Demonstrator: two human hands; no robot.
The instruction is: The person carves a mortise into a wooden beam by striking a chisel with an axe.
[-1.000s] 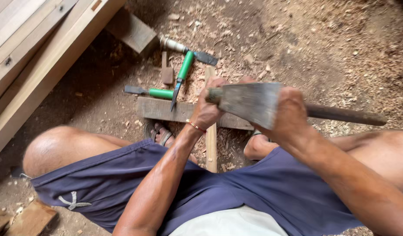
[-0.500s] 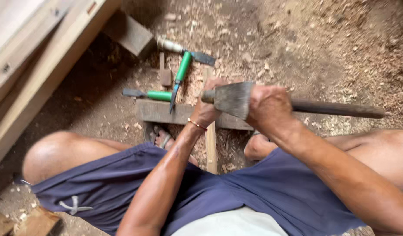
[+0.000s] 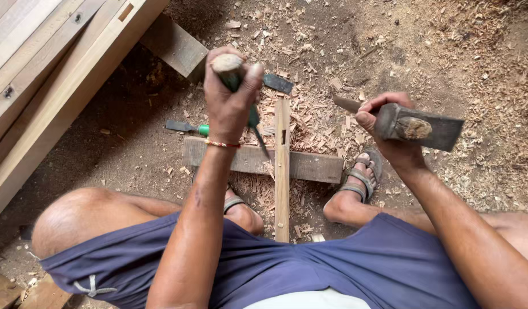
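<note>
Both hands are busy, and they are well apart from each other. The left hand (image 3: 232, 94) is wrapped tight around a chisel (image 3: 244, 100) with a green handle. That chisel stands almost straight up, and its thin metal tip points down at the narrow wood strip (image 3: 282, 171). I cannot tell if the tip touches the wood. The right hand (image 3: 390, 134) is closed tight on a hammer (image 3: 415, 127). It grips just under the heavy square head, and the hammer is held up in the air, to the right of the narrow wood strip.

The narrow wood strip lies on the dirt floor (image 3: 447, 51), running away from the person. It has a small cut hole near its far end. It lies across a wider flat board (image 3: 310, 166), so the two make a cross shape. Left of the strip, another chisel with a green handle (image 3: 187, 127) lies on the floor, partly behind the left arm. A dark flat tool (image 3: 277, 83) lies just past the far end of the strip. Wood chips (image 3: 310, 120) are all around the strip. A foot in a sandal (image 3: 361, 177) rests just right of the flat board. Far to the left of the strip sit long pale wooden beams (image 3: 52, 97).
</note>
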